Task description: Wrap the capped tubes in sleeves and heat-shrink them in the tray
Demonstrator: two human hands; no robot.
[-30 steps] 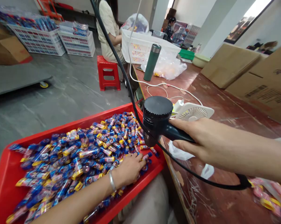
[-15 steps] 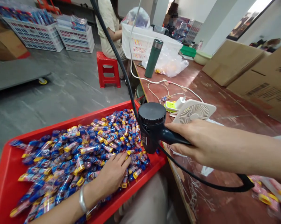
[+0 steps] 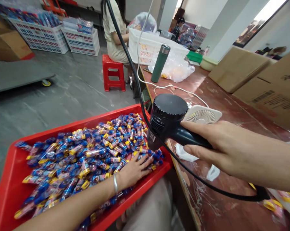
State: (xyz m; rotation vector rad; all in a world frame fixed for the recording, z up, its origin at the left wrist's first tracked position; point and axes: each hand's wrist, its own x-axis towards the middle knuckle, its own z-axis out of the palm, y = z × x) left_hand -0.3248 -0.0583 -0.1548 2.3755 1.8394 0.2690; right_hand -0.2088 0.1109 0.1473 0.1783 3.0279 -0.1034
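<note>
My left hand [image 3: 135,170] lies with fingers spread on a heap of small clear tubes [image 3: 96,152] with blue and yellow ends, near the right end of a red tray [image 3: 13,179]. A silver bangle is on that wrist. In my right hand [image 3: 214,149] is the handle of a black hair dryer [image 3: 170,104], my fingers closed round it. The dryer's barrel points down over the tray's right end, a little above the tubes and beside my left hand. Its nozzle opening is hidden from me.
A black cable [image 3: 127,54] crosses the view from above. On the brown table [image 3: 231,192] are a white fan [image 3: 207,114], a green flask [image 3: 160,64] and cardboard boxes [image 3: 267,89]. Beyond, a person sits on a red stool [image 3: 114,73] near white crates [image 3: 82,41].
My left hand has moved right across the tubes and its fingers have spread. The hair dryer has shifted slightly right and up, closer to the camera.
</note>
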